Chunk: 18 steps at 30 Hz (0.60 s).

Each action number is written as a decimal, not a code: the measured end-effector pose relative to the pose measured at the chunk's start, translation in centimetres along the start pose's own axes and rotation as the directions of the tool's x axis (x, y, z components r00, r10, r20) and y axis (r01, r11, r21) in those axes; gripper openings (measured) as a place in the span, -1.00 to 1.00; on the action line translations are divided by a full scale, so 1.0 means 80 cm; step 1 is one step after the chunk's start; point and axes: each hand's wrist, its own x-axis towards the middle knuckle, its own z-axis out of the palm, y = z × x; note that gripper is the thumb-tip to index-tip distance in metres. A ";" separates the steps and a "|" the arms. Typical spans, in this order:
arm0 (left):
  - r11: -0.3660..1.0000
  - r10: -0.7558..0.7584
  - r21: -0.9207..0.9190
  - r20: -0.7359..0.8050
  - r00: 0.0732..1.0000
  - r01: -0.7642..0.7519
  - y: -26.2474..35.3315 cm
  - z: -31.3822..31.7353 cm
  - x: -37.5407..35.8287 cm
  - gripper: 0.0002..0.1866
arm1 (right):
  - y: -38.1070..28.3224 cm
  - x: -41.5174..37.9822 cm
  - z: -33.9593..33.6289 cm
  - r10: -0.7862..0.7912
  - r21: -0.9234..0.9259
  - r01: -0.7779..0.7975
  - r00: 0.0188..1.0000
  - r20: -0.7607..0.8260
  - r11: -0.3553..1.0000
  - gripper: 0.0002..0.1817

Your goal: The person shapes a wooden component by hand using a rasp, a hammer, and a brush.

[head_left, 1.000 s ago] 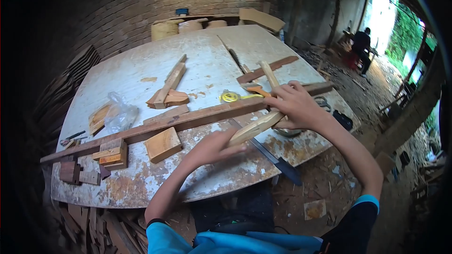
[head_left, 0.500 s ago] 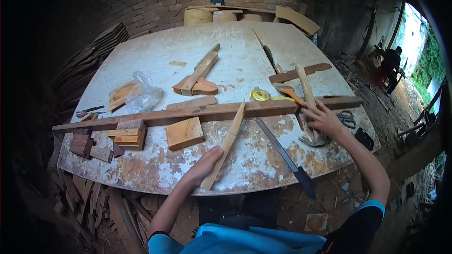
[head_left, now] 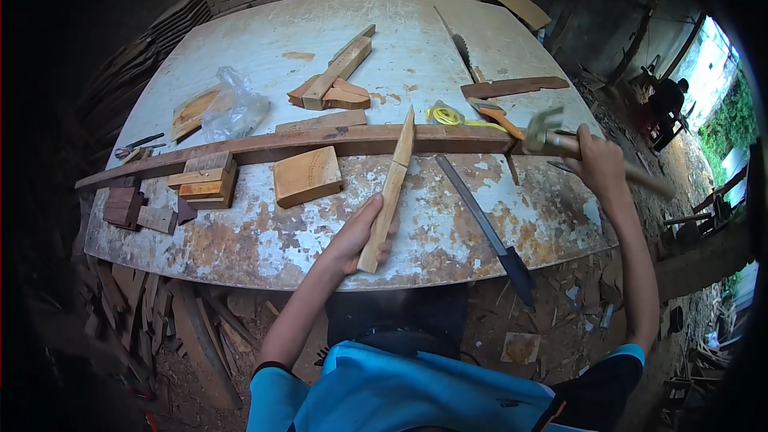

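My left hand [head_left: 356, 234] is wrapped round the lower part of a pointed wooden stake [head_left: 398, 166], tilted with its tip up and away from me. The tip overlaps a long brown wooden bar [head_left: 304, 145] that lies across the table; contact between them cannot be made out. On the right, my right hand [head_left: 600, 164] grips a hammer [head_left: 546, 134] by its wooden handle, the metal head pointing left above the bar's right end. A flat file [head_left: 474, 202] with a black handle lies between my hands, its handle past the table's front edge.
Wood blocks [head_left: 307, 177] and a plastic bag [head_left: 233, 108] lie on the left of the worn table [head_left: 384, 244]. A yellow tape measure [head_left: 445, 114], an orange-handled tool [head_left: 502, 121] and a saw blade [head_left: 462, 48] lie towards the right. A person [head_left: 666, 108] sits far right.
My right hand has picked the hammer up off the table and swung it round, so its head now points left. The left hand still holds the stake. The view has tipped downward.
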 end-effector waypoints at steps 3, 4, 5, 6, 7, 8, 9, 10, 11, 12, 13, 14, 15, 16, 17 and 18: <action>0.982 -0.041 -0.179 0.085 0.996 0.056 -0.003 0.003 0.011 -0.61 | -0.033 0.013 0.008 -0.029 0.492 0.039 0.999 -0.028 0.870 -0.56; 0.972 -0.028 -0.227 0.124 0.992 0.056 -0.003 0.010 0.010 -0.62 | -0.057 0.020 -0.002 -0.041 0.628 0.026 0.999 0.010 0.777 -0.56; 0.987 -0.031 -0.153 0.076 0.997 0.043 -0.003 0.017 0.010 -0.69 | -0.074 0.026 -0.009 -0.102 0.709 0.065 0.995 0.009 0.702 -0.55; 0.991 -0.003 -0.132 0.095 0.995 0.015 -0.003 0.020 0.010 -0.68 | -0.091 0.029 -0.015 -0.165 0.782 0.098 0.986 0.007 0.616 -0.53; 0.997 0.017 -0.080 0.085 0.996 -0.010 -0.004 0.020 0.015 -0.67 | -0.108 0.031 -0.038 -0.203 0.851 -0.070 0.958 0.203 0.520 -0.52; 0.999 0.036 -0.026 0.074 0.997 -0.035 -0.005 0.019 0.020 -0.66 | -0.116 0.039 -0.011 -0.298 0.826 0.189 0.954 -0.026 0.532 -0.58; 0.998 0.038 -0.046 0.052 0.998 -0.036 -0.003 0.019 0.023 -0.68 | -0.133 0.040 0.005 -0.340 0.864 0.211 0.939 -0.050 0.458 -0.55; 0.997 0.034 -0.068 0.029 0.999 -0.032 0.000 0.020 0.028 -0.70 | -0.149 0.039 0.007 -0.373 0.867 0.216 0.927 -0.037 0.450 -0.52; 0.995 0.026 -0.093 0.009 1.000 -0.025 0.001 0.021 0.032 -0.72 | -0.165 0.038 0.009 -0.406 0.870 0.220 0.914 -0.025 0.442 -0.50; 0.997 0.035 -0.066 -0.015 0.999 -0.036 0.000 0.024 0.033 -0.72 | -0.177 0.033 0.003 -0.425 0.841 0.209 0.905 0.027 0.498 -0.49; 0.998 0.043 -0.035 -0.039 0.998 -0.045 0.001 0.028 0.033 -0.72 | -0.184 0.028 -0.001 -0.439 0.809 0.200 0.895 0.078 0.552 -0.49; 0.998 0.059 -0.006 -0.058 0.997 -0.060 0.003 0.029 0.033 -0.71 | -0.184 0.026 -0.005 -0.445 0.800 0.199 0.891 0.093 0.566 -0.48; 0.998 0.038 -0.048 -0.032 0.999 -0.039 0.003 0.025 0.036 -0.70 | -0.184 0.027 -0.010 -0.453 0.788 0.204 0.886 0.105 0.581 -0.48; 0.998 0.038 -0.053 -0.033 0.999 -0.040 0.003 0.023 0.036 -0.70 | -0.183 0.028 -0.018 -0.459 0.775 0.209 0.881 0.115 0.596 -0.48; 0.998 0.036 -0.057 -0.033 0.999 -0.038 0.002 0.022 0.036 -0.71 | -0.181 0.027 -0.038 -0.429 0.817 0.181 0.899 0.089 0.548 -0.52; 0.998 0.034 -0.060 -0.031 0.999 -0.036 0.002 0.022 0.037 -0.71 | -0.178 0.030 -0.057 -0.416 0.796 0.267 0.909 -0.021 0.543 -0.59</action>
